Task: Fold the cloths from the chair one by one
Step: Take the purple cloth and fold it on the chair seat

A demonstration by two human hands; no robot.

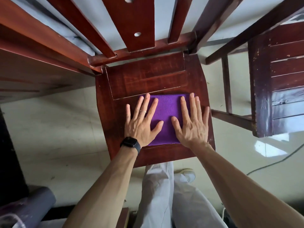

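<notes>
View: We look straight down onto the seat of a wooden chair [144,79].
Cloth: A purple cloth [166,112] lies on the front half of the seat, folded into a compact rectangle. Its near edge sits close to the seat's front edge.
Left hand: The left hand [141,122] lies flat on the cloth's left side, fingers straight and spread, grasping nothing. Its little finger rests on bare wood. A watch [130,143] is on the wrist.
Right hand: The right hand [192,124] lies flat on the cloth's right side, fingers straight and spread, grasping nothing. Its little finger also reaches onto the wood.
Stage: We judge this cloth folded and being pressed smooth. We see no other cloth on the seat.
Risk, sliding: The seat looks glossy. A push towards us instead of straight down could carry the bundle over the front edge to the floor [57,129].
Risk, unfolding: The fabric looks thick and fleecy, so the layers may spring open when both palms lift.
Risk, skew: Uneven pressure from one palm could shift the top layer off the lower ones.
Nearby: A second chair [279,79] stands to the right, well apart.
</notes>
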